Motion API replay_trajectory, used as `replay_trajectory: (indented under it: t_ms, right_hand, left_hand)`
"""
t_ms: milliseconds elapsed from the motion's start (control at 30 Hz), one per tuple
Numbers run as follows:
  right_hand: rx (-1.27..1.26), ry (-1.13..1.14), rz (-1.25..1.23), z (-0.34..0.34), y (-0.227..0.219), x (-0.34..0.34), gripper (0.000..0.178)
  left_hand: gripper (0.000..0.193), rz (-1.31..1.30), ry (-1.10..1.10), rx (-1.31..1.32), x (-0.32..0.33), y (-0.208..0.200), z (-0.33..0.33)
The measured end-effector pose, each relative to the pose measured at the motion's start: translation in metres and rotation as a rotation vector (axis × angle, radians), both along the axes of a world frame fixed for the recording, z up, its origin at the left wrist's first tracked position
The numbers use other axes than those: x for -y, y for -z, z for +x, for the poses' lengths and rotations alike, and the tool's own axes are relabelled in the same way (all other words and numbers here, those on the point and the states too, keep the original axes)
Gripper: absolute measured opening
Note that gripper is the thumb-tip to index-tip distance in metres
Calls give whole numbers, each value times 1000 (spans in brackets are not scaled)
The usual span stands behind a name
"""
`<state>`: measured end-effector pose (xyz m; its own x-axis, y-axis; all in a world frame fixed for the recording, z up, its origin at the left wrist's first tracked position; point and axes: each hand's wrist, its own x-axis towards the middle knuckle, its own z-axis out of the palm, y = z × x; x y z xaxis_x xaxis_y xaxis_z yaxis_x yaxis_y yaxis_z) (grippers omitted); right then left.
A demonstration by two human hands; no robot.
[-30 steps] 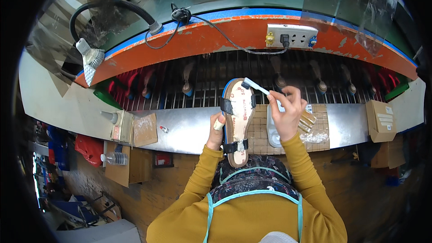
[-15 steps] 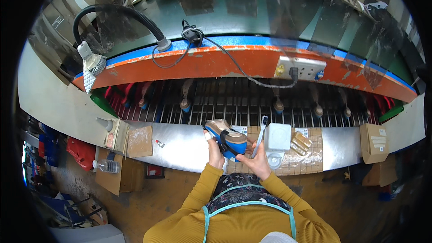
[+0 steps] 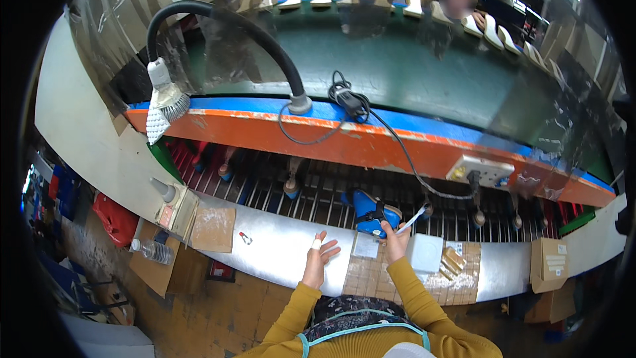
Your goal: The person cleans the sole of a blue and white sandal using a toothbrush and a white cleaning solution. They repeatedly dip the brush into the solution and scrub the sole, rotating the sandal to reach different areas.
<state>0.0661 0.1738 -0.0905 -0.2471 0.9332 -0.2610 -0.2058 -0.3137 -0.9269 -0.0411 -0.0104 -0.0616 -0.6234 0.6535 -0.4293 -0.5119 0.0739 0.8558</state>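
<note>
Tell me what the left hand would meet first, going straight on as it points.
The left hand would probably meet the metal rods beyond the counter, though its height is unclear and it could touch the counter first.

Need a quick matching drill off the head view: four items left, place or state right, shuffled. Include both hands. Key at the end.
Column 1
1. Left hand
2. Right hand
3. White tub
4. Labelled cardboard box

Column 2
A. Toward the right end of the metal ledge
B. Holding the blue shoe and the white-handled brush
C. On the brown mat, beside some yellowish-brown pieces
D. Empty, fingers spread

Pairs: 1-D, 2-B, 3-C, 4-A
</note>
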Motion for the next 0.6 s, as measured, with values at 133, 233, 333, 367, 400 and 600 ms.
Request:
replay_trajectory:
  t_ms: [133,233,333,367,400,600]
  right_hand:
    - [413,121,470,-37,56,-29,56]
    - [523,51,470,-54,30,-28,58]
    - [594,6,483,-70,34,-37,59]
    - [612,-4,510,-76,39,-39,59]
    - [608,-44,427,-80,60,-51,58]
    - [951,-410,390,-84,76,-65,66]
  left_hand:
    - [77,-63,-57,21,20,14,-16]
    - [73,-90,-92,45,35,28,-22]
    - [71,-123,-104,37,43,27,-24]
    - [70,-112,-105,32,46,26,-24]
    - [70,-103,-89,22,46,23,-24]
    - [70,-71,-108,-27,63,18,-20]
